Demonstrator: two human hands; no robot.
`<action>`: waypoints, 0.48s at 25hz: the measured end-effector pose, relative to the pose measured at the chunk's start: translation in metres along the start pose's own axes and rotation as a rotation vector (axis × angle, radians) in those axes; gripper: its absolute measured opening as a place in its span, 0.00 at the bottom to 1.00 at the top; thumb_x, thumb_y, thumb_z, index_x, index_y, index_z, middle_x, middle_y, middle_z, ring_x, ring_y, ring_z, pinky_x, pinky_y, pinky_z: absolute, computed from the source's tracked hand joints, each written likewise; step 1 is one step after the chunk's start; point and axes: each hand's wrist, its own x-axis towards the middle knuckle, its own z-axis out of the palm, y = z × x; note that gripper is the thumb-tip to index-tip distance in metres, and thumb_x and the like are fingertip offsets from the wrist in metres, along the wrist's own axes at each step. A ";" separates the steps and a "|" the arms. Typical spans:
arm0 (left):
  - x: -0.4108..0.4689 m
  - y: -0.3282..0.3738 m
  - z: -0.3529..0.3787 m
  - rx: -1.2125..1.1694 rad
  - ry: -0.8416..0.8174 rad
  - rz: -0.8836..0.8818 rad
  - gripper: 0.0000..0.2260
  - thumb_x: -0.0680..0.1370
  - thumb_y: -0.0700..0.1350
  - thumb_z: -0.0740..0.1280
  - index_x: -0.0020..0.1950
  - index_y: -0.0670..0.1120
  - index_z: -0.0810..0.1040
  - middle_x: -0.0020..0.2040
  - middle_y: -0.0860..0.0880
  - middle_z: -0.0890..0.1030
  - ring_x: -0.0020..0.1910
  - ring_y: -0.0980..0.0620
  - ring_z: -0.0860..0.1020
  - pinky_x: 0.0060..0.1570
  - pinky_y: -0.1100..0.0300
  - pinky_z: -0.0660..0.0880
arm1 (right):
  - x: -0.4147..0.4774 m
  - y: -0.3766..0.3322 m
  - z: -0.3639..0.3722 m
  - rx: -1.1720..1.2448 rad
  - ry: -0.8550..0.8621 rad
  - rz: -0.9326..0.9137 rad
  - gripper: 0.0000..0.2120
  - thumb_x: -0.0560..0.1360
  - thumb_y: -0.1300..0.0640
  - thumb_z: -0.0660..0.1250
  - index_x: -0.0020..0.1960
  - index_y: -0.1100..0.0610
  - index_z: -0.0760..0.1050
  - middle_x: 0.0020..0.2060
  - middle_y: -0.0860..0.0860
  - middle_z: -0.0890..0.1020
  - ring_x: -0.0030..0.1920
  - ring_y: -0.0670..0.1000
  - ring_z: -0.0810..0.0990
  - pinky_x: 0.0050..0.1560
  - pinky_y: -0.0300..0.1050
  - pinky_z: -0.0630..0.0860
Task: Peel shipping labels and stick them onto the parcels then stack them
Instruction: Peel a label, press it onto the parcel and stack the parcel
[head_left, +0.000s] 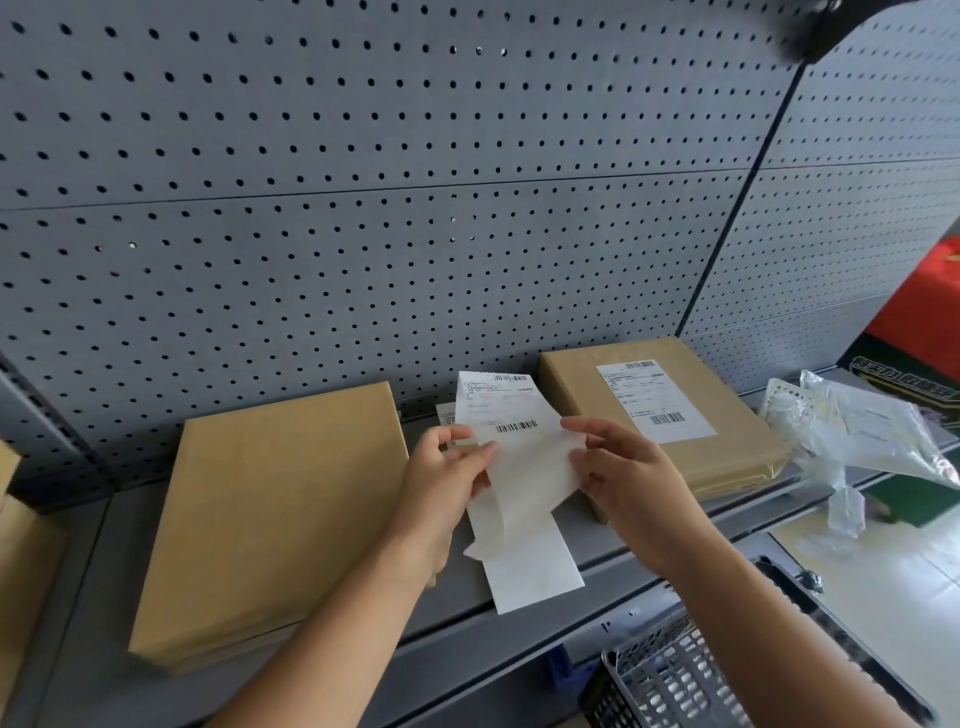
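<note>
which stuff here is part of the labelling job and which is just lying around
Job:
shipping label, pinched by left hand and right hand
bare parcel
labelled parcel

Lying about:
plastic bag
grey basket
red box

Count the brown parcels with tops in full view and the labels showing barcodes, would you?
Brown parcels: 2, the bare parcel and the labelled parcel.
Barcode labels: 2, the stuck label and the held label, pinched by left hand and right hand.
Total: 4.
</note>
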 end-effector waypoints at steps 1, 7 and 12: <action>0.001 0.001 0.001 0.005 0.016 0.021 0.14 0.78 0.37 0.72 0.61 0.45 0.75 0.54 0.44 0.85 0.50 0.48 0.84 0.57 0.50 0.80 | -0.002 0.001 0.000 -0.063 -0.008 -0.003 0.15 0.78 0.72 0.63 0.58 0.59 0.82 0.44 0.52 0.82 0.44 0.50 0.80 0.44 0.40 0.79; 0.001 0.001 0.000 0.169 0.066 0.231 0.12 0.76 0.38 0.74 0.55 0.47 0.74 0.44 0.45 0.86 0.42 0.49 0.82 0.44 0.54 0.79 | 0.003 0.005 0.000 -1.090 0.150 -0.439 0.10 0.77 0.56 0.67 0.58 0.49 0.80 0.57 0.47 0.73 0.54 0.47 0.75 0.55 0.42 0.73; -0.004 0.004 -0.002 0.183 0.026 0.325 0.12 0.76 0.40 0.76 0.52 0.46 0.74 0.40 0.45 0.86 0.39 0.50 0.82 0.46 0.47 0.78 | 0.014 -0.004 0.027 -1.297 -0.001 -0.801 0.15 0.78 0.46 0.62 0.56 0.52 0.81 0.53 0.47 0.81 0.56 0.52 0.76 0.55 0.50 0.75</action>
